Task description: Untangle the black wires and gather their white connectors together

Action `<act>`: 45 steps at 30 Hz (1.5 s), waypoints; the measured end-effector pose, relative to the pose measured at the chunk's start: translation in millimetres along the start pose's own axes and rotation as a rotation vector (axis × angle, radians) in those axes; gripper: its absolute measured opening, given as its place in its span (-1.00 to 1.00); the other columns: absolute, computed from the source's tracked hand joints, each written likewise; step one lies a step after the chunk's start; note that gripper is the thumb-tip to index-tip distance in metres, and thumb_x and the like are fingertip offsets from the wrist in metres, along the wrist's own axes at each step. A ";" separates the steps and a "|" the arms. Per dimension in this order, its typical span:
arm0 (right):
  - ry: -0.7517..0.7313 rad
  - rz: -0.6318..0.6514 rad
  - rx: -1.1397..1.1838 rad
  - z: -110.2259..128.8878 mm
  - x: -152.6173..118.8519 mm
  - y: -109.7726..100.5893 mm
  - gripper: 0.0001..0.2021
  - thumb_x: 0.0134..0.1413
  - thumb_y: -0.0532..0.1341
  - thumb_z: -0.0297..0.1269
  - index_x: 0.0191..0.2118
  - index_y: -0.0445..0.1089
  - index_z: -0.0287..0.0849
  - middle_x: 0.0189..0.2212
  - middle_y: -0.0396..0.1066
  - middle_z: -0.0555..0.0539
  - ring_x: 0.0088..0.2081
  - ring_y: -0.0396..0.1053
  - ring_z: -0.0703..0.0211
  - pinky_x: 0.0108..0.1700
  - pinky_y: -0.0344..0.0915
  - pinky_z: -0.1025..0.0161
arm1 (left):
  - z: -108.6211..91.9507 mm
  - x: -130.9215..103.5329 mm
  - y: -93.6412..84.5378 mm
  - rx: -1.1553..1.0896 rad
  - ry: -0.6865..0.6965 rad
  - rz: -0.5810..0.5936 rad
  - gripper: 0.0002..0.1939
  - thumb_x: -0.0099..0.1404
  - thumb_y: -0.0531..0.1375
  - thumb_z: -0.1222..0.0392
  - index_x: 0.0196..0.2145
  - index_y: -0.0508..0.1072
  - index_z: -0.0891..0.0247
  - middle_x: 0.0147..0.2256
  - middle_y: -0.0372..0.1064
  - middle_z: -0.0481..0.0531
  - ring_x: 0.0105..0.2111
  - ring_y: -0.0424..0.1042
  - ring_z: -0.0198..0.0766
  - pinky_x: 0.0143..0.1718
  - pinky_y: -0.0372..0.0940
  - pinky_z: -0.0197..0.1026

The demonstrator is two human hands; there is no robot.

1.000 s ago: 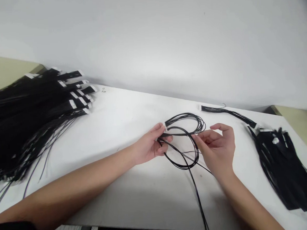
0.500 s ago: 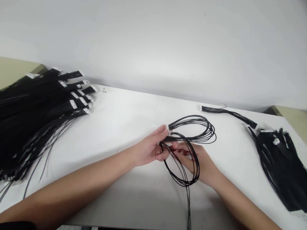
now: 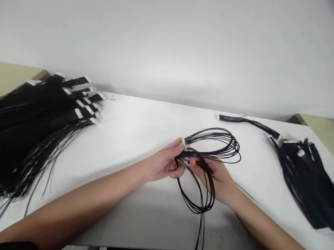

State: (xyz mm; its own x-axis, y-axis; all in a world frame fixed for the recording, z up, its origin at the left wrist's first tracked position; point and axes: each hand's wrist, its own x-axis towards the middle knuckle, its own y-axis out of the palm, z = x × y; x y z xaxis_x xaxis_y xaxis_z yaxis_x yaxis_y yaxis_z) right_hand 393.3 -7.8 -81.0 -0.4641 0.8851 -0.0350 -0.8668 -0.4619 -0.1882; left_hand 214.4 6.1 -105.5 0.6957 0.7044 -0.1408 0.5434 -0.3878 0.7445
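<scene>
The bare right hand (image 3: 219,176) is now closer to the bare left hand (image 3: 166,162). The looped thin black wires (image 3: 212,190) hang lower and spread wider.

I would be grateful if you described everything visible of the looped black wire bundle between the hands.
The wire bundle consists of many thin black strands, apparently plastic-coated, with a white connector at one end. It forms two loose loops, one extending right and one hanging lower, and a few strands trail further down. The left hand grips it at the connector; the right hand is among the strands below, though any grip is hidden.
</scene>
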 end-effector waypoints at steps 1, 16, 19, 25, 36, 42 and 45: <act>0.001 -0.013 0.004 -0.4 0.3 0.0 -0.90 0.16 0.15 -0.36 -0.40 0.31 -0.17 -0.46 0.26 0.04 -0.38 0.24 0.31 -0.28 0.26 0.39 | -0.2 -0.1 0.3 0.000 0.005 0.003 -0.79 0.41 -0.03 0.04 -0.27 0.21 0.23 -0.34 0.38 -0.03 -0.74 0.15 -0.54 -0.71 -0.02 -0.41; -0.027 -0.192 -0.443 -6.5 -8.6 -6.5 -0.85 0.03 0.24 -0.22 -0.37 0.38 -0.21 -0.48 0.32 -0.02 -0.53 0.12 0.31 -0.49 0.14 0.34 | 0.8 0.4 -0.5 -0.005 0.017 -0.016 -0.77 0.40 -0.02 0.00 -0.25 0.23 0.21 -0.30 0.38 -0.04 -0.73 0.15 -0.54 -0.68 -0.01 -0.40; 0.021 -0.194 -0.459 -6.8 -9.8 -11.5 -0.84 0.03 0.26 -0.21 -0.37 0.38 -0.21 -0.58 0.18 0.05 -0.57 0.02 0.33 -0.53 0.07 0.34 | -0.6 -0.4 0.9 -0.019 0.018 -0.054 -0.77 0.39 0.01 -0.01 -0.25 0.21 0.21 -0.31 0.38 -0.05 -0.72 0.15 -0.53 -0.66 0.01 -0.38; -0.013 -0.105 -0.358 5.3 -12.2 -30.2 -0.95 0.09 0.22 -0.33 -0.36 0.35 -0.17 -0.64 0.00 0.12 -0.58 -0.04 0.35 -0.56 -0.01 0.35 | -2.0 0.4 1.4 -0.048 0.031 -0.197 -0.77 0.36 0.06 -0.01 -0.27 0.18 0.20 -0.27 0.39 -0.10 -0.73 0.15 -0.55 -0.64 0.03 -0.35; 0.096 0.035 0.526 17.5 -16.8 -57.0 -0.88 0.08 0.22 -0.31 -0.28 0.51 -0.03 -0.42 0.49 -0.04 -0.63 0.27 0.31 -0.58 0.24 0.29 | -0.3 3.5 0.0 -0.030 0.025 -0.251 -0.77 0.38 0.04 0.01 -0.29 0.13 0.22 -0.25 0.40 -0.08 -0.73 0.17 -0.55 -0.62 0.08 -0.32; 0.052 -0.178 0.510 7.0 -10.7 -50.3 -0.83 -0.02 0.34 -0.15 -0.23 0.49 0.07 -0.39 0.48 0.00 -0.50 0.37 0.25 -0.42 0.40 0.23 | 0.9 4.7 -0.9 0.022 -0.006 -0.199 -0.77 0.40 0.01 0.02 -0.31 0.12 0.23 -0.33 0.37 -0.05 -0.72 0.16 -0.53 -0.62 0.02 -0.33; 0.027 -0.334 0.569 3.9 -6.1 -44.0 -0.85 0.09 0.25 -0.06 -0.27 0.47 0.04 -0.52 0.33 0.04 -0.50 0.32 0.31 -0.37 0.40 0.30 | 0.3 5.3 -0.7 0.008 -0.038 -0.179 -0.77 0.40 0.00 0.02 -0.31 0.10 0.21 -0.43 0.30 -0.11 -0.73 0.15 -0.52 -0.62 0.01 -0.34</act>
State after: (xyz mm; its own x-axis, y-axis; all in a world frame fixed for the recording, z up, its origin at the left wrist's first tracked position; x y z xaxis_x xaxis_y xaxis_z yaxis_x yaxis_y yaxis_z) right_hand 433.5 6.9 -68.7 -0.1550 0.9838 -0.0906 -0.9280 -0.1135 0.3549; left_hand 217.8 9.9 -107.0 0.6047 0.7398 -0.2950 0.6637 -0.2633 0.7002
